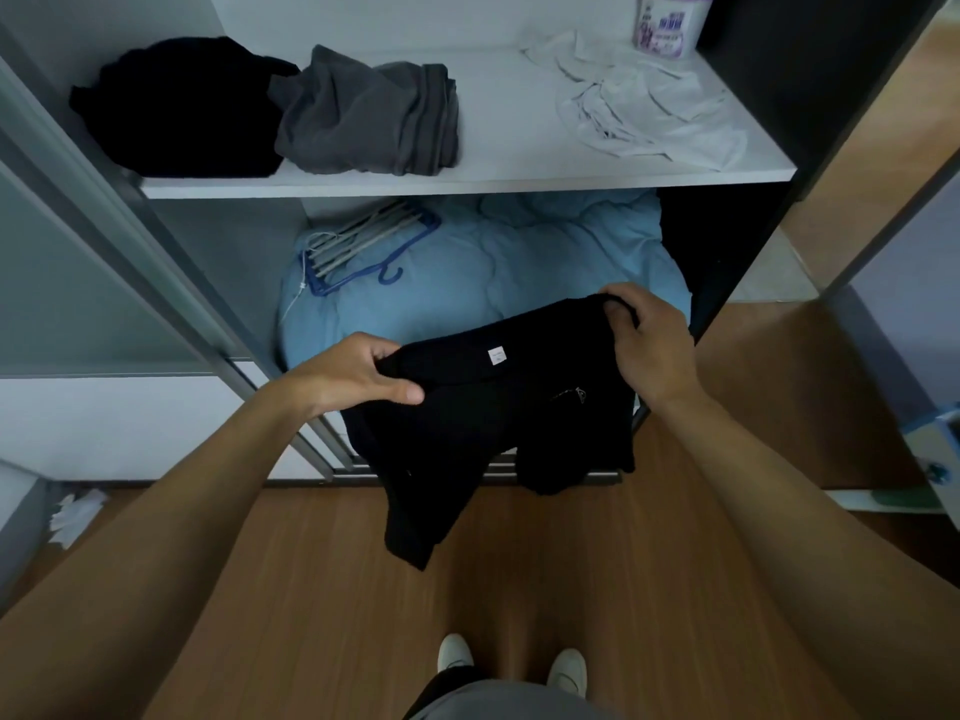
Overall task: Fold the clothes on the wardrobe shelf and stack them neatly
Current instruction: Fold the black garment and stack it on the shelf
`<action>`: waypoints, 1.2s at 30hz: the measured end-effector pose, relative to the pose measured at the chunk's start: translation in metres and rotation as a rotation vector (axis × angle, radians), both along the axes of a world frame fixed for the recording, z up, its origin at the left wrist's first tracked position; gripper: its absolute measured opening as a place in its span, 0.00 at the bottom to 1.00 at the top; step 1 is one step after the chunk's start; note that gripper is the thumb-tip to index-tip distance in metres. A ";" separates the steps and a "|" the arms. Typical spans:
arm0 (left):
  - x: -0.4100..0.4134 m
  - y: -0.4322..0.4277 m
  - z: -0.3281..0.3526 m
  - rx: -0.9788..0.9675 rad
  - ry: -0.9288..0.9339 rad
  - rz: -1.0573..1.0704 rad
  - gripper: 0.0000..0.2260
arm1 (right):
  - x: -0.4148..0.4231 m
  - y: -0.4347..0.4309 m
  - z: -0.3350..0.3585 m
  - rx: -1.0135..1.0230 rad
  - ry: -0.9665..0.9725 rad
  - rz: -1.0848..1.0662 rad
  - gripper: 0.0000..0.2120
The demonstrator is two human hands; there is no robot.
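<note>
The white wardrobe shelf spans the top, at twelve o'clock. Below it a pale blue duvet fills the lower compartment. In front of the duvet, near centre, I hold up a black T-shirt, its hem hanging toward six o'clock over the wooden floor. On the shelf a black folded garment sits at eleven o'clock, touching a crumpled grey garment; a rumpled white garment lies at one o'clock. My left hand pinches the shirt's top edge at nine o'clock, and my right hand curls over it at three. Hangers rest on the duvet.
</note>
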State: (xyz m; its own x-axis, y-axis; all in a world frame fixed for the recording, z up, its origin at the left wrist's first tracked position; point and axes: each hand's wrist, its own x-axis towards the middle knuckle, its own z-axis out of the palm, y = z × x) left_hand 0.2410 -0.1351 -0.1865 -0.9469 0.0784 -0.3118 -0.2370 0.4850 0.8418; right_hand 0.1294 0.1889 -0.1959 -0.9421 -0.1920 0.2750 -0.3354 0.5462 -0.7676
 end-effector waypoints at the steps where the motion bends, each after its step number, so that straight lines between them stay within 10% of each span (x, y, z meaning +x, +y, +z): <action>1: 0.002 -0.002 -0.001 0.003 -0.049 -0.013 0.13 | 0.000 0.002 -0.002 0.052 0.043 -0.003 0.11; 7: 0.003 -0.001 -0.014 -0.110 -0.054 0.197 0.06 | 0.001 0.013 -0.007 0.245 0.230 -0.032 0.11; 14: -0.007 0.064 -0.020 0.170 -0.116 0.476 0.12 | 0.019 -0.004 -0.017 0.091 -0.182 -0.113 0.15; 24: -0.032 0.115 0.001 0.486 -0.129 0.390 0.10 | 0.041 -0.050 0.001 -0.187 -0.325 0.154 0.10; 36: -0.050 0.118 0.030 0.280 0.180 0.395 0.15 | 0.035 -0.064 0.041 -0.260 -0.329 0.210 0.05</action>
